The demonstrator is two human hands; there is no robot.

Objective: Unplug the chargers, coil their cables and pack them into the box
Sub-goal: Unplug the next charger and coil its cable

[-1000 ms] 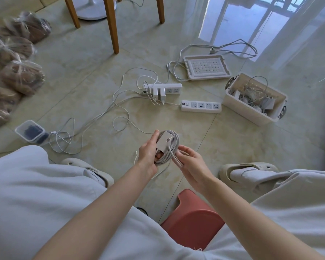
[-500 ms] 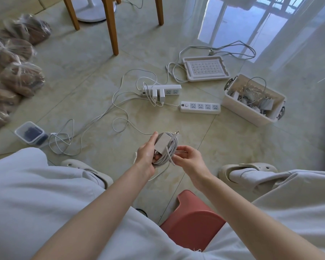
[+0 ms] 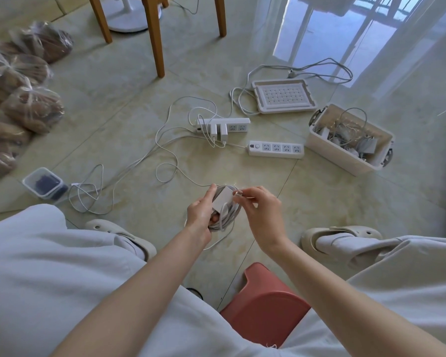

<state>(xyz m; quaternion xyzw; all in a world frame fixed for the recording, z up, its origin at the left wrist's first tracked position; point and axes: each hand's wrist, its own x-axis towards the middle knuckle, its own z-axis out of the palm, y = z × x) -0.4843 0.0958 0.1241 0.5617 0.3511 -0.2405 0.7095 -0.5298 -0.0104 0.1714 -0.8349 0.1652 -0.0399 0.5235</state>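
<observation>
White charger block sits on a pale coiled cable, low in the middle of the head view. The left hand has its fingers curled round the coil and the block, with the thumb up the side. The right hand pinches the small plug end of the cable between thumb and finger, right at the top edge of the coil.

From the hands, the box is at 2 o'clock on the floor. It is open, with chargers and wires inside. Its lid lies at 1 o'clock, near the box. At 12 o'clock is the near power strip. Just past it is the far power strip, with two white chargers plugged in. Loose wires run off to 10 o'clock. A clear tub is at 9 o'clock. A red stool is at 6 o'clock.
</observation>
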